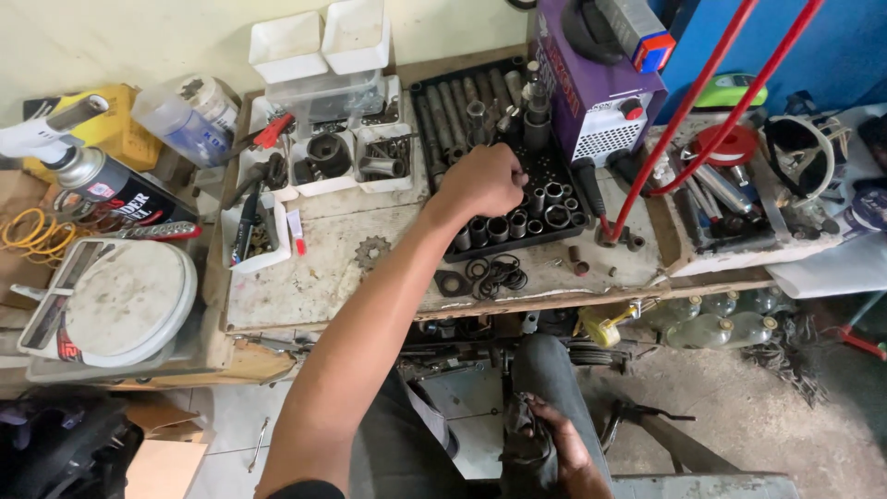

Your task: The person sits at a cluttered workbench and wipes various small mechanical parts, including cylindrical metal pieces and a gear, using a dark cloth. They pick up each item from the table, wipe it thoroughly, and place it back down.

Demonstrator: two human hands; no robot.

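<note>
My left hand (pixel 482 180) reaches over the workbench into a black socket tray (pixel 434 111). Its fingers are closed among the metal sockets (pixel 517 222) at the tray's middle; what they pinch is hidden behind the hand. Long sockets and extension bars stand in the tray's back rows. My right hand (pixel 559 444) rests low on my knee, gripping a dark rag (pixel 527 453).
White bins (pixel 319 42) with small parts sit at the back left, beside a spray can (pixel 111 185) and a round scale (pixel 120 300). A purple welder (pixel 591 83) with red cables (pixel 684 111) stands to the right. A sprocket (pixel 372 250) and rubber rings (pixel 494 274) lie near the bench's front edge.
</note>
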